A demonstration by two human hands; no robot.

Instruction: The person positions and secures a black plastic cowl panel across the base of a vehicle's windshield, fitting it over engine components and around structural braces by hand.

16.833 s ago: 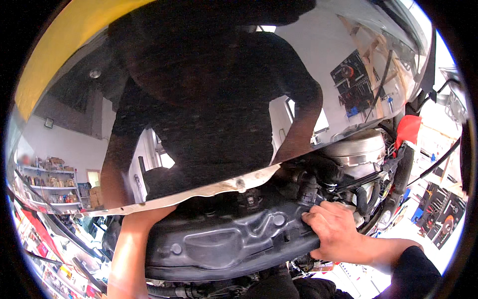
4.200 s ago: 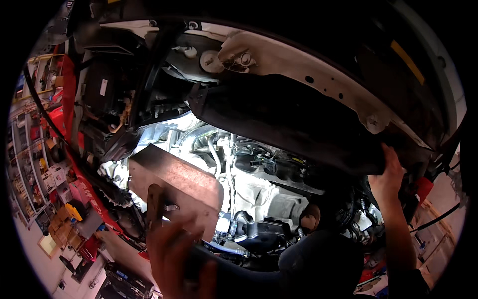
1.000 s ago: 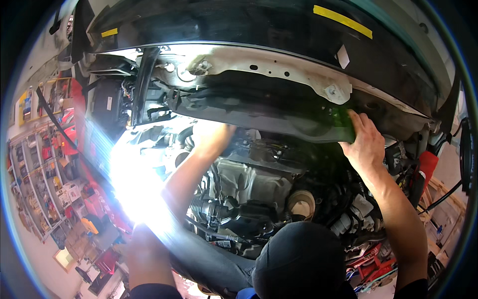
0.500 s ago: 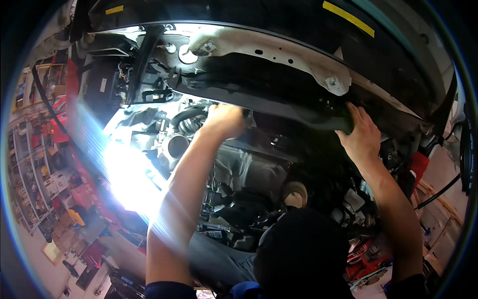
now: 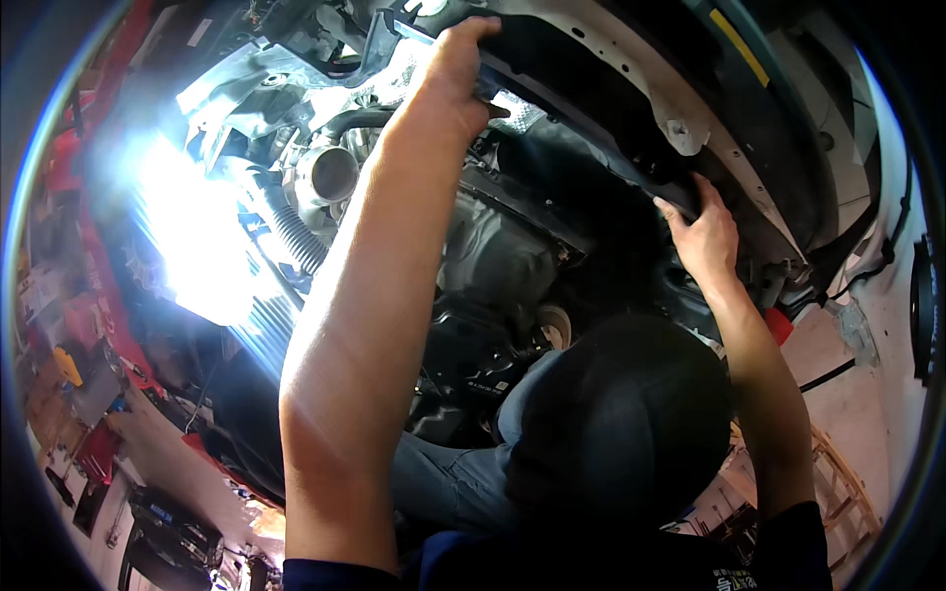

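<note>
A long black plastic panel [image 5: 591, 94] spans the far side of the car's engine bay, and both my hands are at it. My left hand [image 5: 455, 84] reaches far forward and closes around its left part, thumb below, fingers over the top. Around its right end my right hand [image 5: 705, 231] is wrapped, thumb on the near face. Below the panel lie the dark engine [image 5: 498, 251], a round metal pipe opening [image 5: 333, 173] and a ribbed black hose [image 5: 291, 222]. My left forearm covers part of the bay.
A glaring work light [image 5: 202, 236] washes out the left side. A grey trouser leg [image 5: 448, 473] and a dark rounded shape [image 5: 621, 424] hide the near middle. White-painted metal with holes [image 5: 680, 133] borders the panel. A wooden frame [image 5: 838, 483] stands at lower right.
The view has turned and shifted. My left hand has moved farther forward along with the panel's left part, which now slants down to the right. My right hand still grips the right end.
</note>
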